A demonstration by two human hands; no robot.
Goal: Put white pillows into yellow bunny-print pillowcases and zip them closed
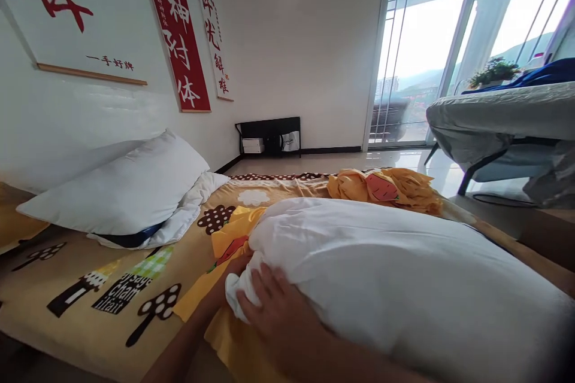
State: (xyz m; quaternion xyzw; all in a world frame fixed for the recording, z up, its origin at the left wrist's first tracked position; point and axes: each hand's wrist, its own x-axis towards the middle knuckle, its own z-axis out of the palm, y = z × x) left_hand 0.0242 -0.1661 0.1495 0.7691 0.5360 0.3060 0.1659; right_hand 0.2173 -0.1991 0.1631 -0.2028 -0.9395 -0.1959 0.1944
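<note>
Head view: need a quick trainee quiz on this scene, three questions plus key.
1. Count: how many scrolls hang on the wall?
2. True or false: the right hand touches the near white pillow.
3. Multiple choice: the left hand is (A) flat on the wall, (B) at the near pillow's bunched end, partly hidden, (C) on the plant by the window.

Key: 1. Three. 2. True. 3. B.

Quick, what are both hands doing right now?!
Left hand: at the near white pillow's end; fingers hidden, so can't tell.
Right hand: laid on that same end; can't tell if it's gripping.
</note>
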